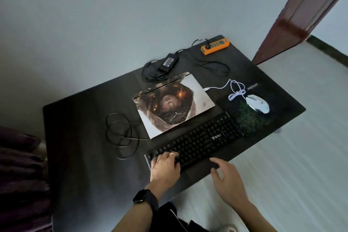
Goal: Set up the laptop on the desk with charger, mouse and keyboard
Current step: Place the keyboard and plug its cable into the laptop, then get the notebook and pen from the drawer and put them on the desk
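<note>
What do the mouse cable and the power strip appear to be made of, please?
The mouse cable looks like braided fabric, white flecked with purple, judging by its speckled matte weave. The power strip seems to be moulded plastic, orange and smooth, though blur leaves this open.

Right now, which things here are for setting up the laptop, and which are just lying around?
For the job: picture-lidded closed laptop, black keyboard, white corded mouse, black charger brick, orange power strip, dark mouse mat.
Just there: dark purple cloth, brown door.
</note>
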The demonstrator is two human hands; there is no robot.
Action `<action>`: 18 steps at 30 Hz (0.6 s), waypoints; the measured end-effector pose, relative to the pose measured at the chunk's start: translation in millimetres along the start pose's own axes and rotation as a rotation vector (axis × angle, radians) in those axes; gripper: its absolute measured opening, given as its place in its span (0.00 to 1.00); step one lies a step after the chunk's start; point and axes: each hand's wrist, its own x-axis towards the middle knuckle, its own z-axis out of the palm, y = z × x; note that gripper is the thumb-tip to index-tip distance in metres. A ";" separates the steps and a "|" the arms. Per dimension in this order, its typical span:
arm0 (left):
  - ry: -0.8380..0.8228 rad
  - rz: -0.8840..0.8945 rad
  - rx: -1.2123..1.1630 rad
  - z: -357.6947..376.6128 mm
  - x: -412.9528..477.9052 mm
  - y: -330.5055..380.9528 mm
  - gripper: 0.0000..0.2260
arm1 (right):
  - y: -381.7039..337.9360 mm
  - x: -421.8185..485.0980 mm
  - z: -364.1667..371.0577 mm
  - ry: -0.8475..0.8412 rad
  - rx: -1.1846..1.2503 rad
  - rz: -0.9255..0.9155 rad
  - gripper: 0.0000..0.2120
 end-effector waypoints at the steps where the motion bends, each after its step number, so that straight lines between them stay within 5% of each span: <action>1: 0.009 0.009 0.006 1.3 -1.3 16.0 0.19 | 9.5 -0.9 -12.0 0.022 0.020 -0.014 0.15; 7: -0.007 0.142 0.037 37.6 -17.3 157.1 0.17 | 94.7 -30.8 -119.7 0.207 0.018 -0.056 0.13; 18: -0.106 0.697 0.160 107.4 -28.6 481.4 0.18 | 282.0 -134.0 -327.9 0.677 0.123 0.346 0.11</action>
